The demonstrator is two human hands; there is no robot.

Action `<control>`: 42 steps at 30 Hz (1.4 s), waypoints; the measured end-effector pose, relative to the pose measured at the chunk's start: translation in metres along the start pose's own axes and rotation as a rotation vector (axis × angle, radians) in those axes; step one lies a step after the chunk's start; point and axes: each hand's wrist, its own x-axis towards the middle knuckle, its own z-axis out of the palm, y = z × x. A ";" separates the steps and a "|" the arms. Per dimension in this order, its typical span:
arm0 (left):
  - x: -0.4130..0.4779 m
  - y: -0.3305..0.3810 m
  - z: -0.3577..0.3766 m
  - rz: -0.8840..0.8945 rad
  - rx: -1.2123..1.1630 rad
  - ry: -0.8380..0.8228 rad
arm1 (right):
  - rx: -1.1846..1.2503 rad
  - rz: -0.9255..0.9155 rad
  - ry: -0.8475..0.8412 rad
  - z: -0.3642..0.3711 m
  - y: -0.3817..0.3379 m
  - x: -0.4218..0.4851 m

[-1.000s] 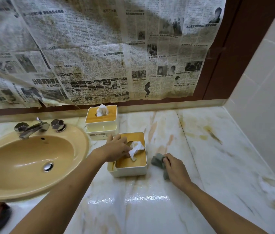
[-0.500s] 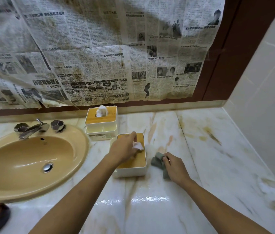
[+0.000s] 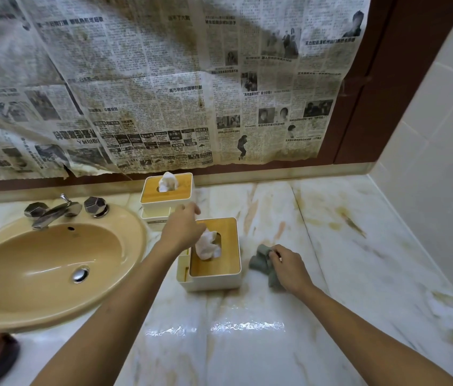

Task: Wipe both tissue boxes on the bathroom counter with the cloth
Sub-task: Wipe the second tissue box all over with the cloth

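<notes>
The right hand (image 3: 289, 263) gripped the cloth (image 3: 260, 261) on the counter (image 3: 247, 352), with the near box (image 3: 219, 267) just to its left. The left hand (image 3: 182, 232) hovered over that box's back corner, the far box (image 3: 183, 190) just beyond it. Whether it held anything could not be told. No wiping seemed under way. Next, the left would likely steady a box while the right brought the cloth onto its lid.

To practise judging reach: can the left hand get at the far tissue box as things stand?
Probably yes: the left hand is above the near tissue box, its fingertips close to the far tissue box, nothing between.
</notes>
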 end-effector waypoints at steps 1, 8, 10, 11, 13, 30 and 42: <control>-0.003 0.008 0.001 0.068 -0.022 0.072 | 0.007 0.005 0.005 0.000 -0.001 0.002; -0.013 0.036 0.042 -0.023 0.022 -0.214 | 0.044 0.017 0.024 -0.003 -0.007 0.003; -0.008 0.029 0.050 -0.083 0.004 -0.205 | 0.057 0.030 0.025 -0.003 -0.008 0.004; -0.006 0.027 0.052 -0.105 -0.012 -0.208 | 0.065 0.037 0.024 -0.003 -0.008 0.004; -0.001 0.025 0.057 -0.145 -0.060 -0.227 | 0.083 0.042 0.022 -0.004 -0.009 0.004; 0.007 0.006 0.045 -0.325 -0.496 -0.221 | 0.829 0.168 0.114 -0.003 -0.048 -0.022; -0.002 0.007 0.024 -0.205 -0.753 -0.281 | 0.565 -0.319 0.048 0.033 -0.083 -0.060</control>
